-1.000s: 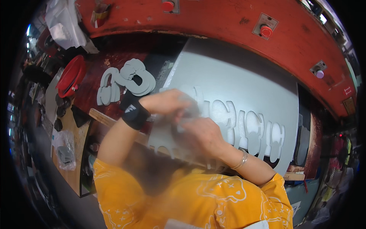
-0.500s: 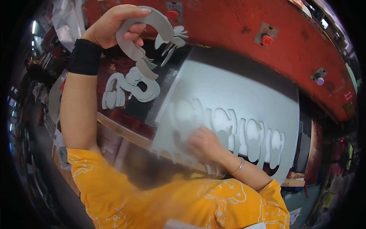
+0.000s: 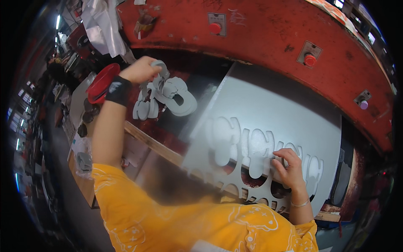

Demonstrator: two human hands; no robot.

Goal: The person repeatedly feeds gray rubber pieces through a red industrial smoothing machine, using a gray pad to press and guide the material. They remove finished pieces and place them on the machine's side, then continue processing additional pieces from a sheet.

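My left hand (image 3: 143, 70) is closed around a curved grey cut-out piece (image 3: 160, 67), held at the far left over a heap of similar flat pieces (image 3: 181, 101). Whether the held piece touches the heap I cannot tell. My right hand (image 3: 289, 170) hovers over or rests on a large grey sheet (image 3: 268, 101), its thumb and fingers apart with nothing seen between them. Near that hand the sheet has a row of sole-shaped cuts, some with pale pieces (image 3: 259, 143) in them and some open holes along the near edge.
A red machine body (image 3: 260, 29) with a red push button (image 3: 215, 28) and another red button (image 3: 310, 60) spans the far side. A red round dish (image 3: 104, 82) stands left of my left wrist. A wooden edge (image 3: 153, 145) runs along the table's near side.
My left hand has come down toward the heap with the grey piece. My right hand has moved rightward along the row of cuts, and its fingers have spread. The view has shifted.
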